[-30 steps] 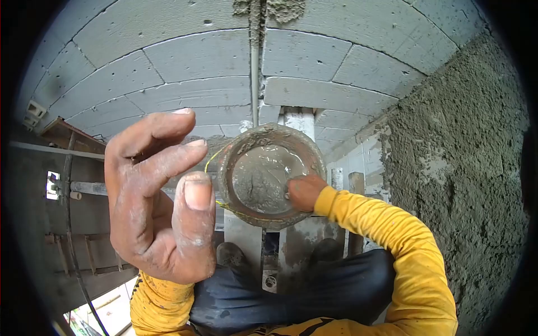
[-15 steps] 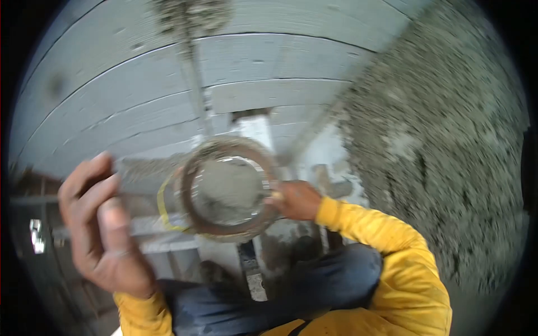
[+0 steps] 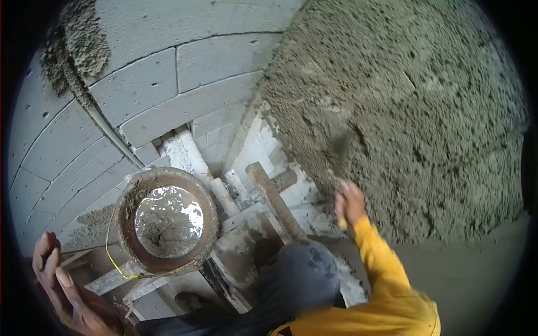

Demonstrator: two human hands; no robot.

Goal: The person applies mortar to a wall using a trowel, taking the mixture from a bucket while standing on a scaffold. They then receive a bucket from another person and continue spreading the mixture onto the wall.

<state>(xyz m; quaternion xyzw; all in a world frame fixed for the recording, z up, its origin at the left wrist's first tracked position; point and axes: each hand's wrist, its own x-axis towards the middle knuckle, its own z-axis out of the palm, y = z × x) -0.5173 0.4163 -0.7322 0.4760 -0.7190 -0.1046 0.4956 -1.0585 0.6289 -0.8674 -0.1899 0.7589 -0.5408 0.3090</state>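
Observation:
My right hand (image 3: 351,203) is closed round the handle of a trowel (image 3: 340,147), whose blurred blade points up against the mortar-covered wall (image 3: 426,129). Rough, wet grey mortar coats that wall. Lower left, my left hand (image 3: 70,291) is held up with its fingers stretched out and nothing in it. Just right of it stands a round, mortar-crusted bucket (image 3: 212,215) holding wet, shiny mortar (image 3: 168,224). A yellow cord (image 3: 114,262) hangs at the bucket's left side.
A grey block wall (image 3: 224,61) rises ahead, with a conduit (image 3: 109,131) running down it and a gap near its foot. A plank (image 3: 184,151) pokes from that gap. A wooden bar (image 3: 274,199) leans beside wet boards (image 3: 246,241) near my knees.
My right hand has moved from the bucket's rim to the mortared wall on the right, with the trowel now showing. My view has turned right; my left hand remains open.

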